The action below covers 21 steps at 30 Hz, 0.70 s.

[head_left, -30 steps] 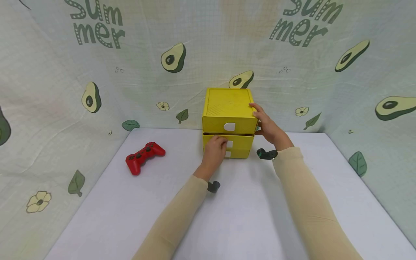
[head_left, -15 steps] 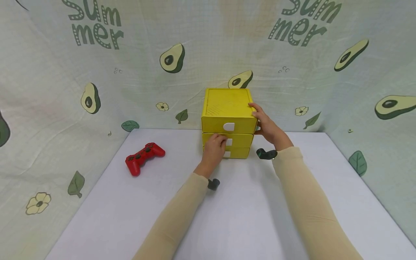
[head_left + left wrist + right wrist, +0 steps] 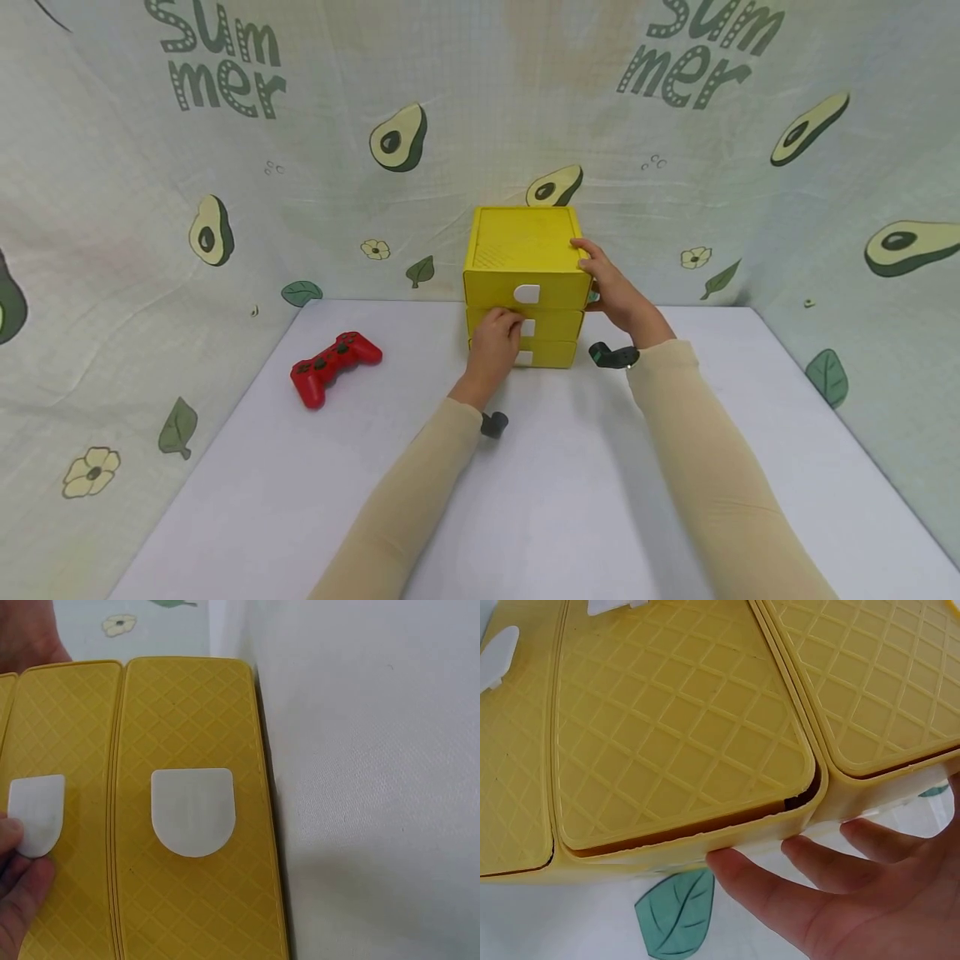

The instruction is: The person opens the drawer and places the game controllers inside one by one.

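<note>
A small yellow chest of drawers (image 3: 527, 237), with three stacked drawers and white tab handles, stands at the back of the table. My left hand (image 3: 491, 348) is at the middle drawer; in the left wrist view its thumb and finger pinch that drawer's white handle (image 3: 39, 814). The middle drawer (image 3: 679, 727) sits in its frame, with a thin dark slit along its side in the right wrist view. My right hand (image 3: 618, 296) braces the chest's right side, fingers spread and fairly straight, fingertips (image 3: 724, 859) against the side wall. One fingertip reaches the top edge.
A red game controller (image 3: 333, 367) lies on the white table (image 3: 555, 500), left of the chest. Behind and at both sides hangs a pale cloth (image 3: 322, 192) printed with avocados. Dark wrist cameras (image 3: 615, 356) stick out beside both wrists.
A second ago the middle drawer stood slightly out, with a dark gap above it; my left hand has pushed it in. The right hand has stayed on the chest's side.
</note>
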Available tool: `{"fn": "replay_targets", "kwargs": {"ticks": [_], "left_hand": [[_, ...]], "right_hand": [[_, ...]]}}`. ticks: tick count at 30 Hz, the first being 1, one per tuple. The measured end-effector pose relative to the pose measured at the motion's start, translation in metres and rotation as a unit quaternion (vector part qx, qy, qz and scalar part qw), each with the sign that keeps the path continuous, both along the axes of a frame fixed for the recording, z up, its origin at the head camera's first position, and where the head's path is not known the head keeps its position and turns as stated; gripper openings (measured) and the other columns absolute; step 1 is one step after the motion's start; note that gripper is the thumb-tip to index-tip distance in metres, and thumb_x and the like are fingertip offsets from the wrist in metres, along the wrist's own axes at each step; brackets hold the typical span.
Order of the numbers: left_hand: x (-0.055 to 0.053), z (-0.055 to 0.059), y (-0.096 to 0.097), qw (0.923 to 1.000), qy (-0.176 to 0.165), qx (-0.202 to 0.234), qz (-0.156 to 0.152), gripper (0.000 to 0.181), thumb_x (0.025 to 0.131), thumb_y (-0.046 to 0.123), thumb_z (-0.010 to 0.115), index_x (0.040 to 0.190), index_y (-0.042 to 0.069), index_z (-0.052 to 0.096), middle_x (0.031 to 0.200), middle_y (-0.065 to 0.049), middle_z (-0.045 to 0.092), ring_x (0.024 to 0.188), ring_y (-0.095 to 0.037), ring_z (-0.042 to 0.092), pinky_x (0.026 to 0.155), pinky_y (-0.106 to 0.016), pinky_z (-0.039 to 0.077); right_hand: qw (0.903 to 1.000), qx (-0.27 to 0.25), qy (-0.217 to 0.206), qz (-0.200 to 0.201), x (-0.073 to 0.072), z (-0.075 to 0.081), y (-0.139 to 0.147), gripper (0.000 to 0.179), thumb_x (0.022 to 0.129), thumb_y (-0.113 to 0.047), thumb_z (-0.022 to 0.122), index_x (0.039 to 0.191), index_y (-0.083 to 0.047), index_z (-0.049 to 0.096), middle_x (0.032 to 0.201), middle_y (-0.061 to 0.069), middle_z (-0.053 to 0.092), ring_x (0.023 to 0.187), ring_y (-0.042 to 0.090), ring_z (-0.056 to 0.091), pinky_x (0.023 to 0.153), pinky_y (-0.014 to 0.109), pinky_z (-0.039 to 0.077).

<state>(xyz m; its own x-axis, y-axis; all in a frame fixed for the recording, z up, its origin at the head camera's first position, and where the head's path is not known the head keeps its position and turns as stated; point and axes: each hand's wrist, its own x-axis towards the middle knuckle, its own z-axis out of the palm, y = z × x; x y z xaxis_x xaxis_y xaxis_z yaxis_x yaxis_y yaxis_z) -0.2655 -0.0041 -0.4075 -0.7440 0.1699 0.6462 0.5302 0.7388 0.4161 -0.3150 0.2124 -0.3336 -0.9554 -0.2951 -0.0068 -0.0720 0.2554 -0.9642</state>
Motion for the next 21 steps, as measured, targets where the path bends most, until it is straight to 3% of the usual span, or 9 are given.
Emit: {"fn": "replay_targets", "kwargs": {"ticks": [5,12,21], "left_hand": [[-0.001,-0.002,0.000,1.0000,0.003,0.004,0.000,0.011,0.090,0.007,0.066,0.096,0.004,0.074,0.091,-0.008,0.067,0.085,-0.020,0.062,0.079,-0.027,0.056],[0.002,-0.001,-0.002,0.9992,-0.035,0.018,0.000,0.013,0.091,0.009,0.065,0.099,0.004,0.074,0.095,-0.007,0.066,0.088,-0.019,0.062,0.081,-0.026,0.056],[0.002,-0.008,-0.007,0.9896,-0.104,0.099,-0.012,0.016,0.093,0.010,0.063,0.104,0.004,0.073,0.099,-0.007,0.066,0.090,-0.019,0.061,0.083,-0.027,0.056]], "right_hand": [[1.0000,0.005,0.006,0.000,0.000,-0.002,0.000,0.052,0.100,-0.046,0.028,0.150,-0.043,0.012,0.162,0.005,0.003,0.138,0.043,0.026,0.107,0.069,0.030],[0.9999,0.014,0.008,-0.003,-0.001,-0.003,-0.001,0.053,0.099,-0.048,0.028,0.149,-0.046,0.011,0.163,0.001,-0.001,0.142,0.044,0.021,0.107,0.071,0.028],[0.9998,0.017,-0.004,0.006,0.019,0.017,-0.007,0.056,0.101,-0.038,0.026,0.153,-0.036,0.007,0.163,0.007,-0.004,0.143,0.046,0.018,0.108,0.070,0.027]]}}
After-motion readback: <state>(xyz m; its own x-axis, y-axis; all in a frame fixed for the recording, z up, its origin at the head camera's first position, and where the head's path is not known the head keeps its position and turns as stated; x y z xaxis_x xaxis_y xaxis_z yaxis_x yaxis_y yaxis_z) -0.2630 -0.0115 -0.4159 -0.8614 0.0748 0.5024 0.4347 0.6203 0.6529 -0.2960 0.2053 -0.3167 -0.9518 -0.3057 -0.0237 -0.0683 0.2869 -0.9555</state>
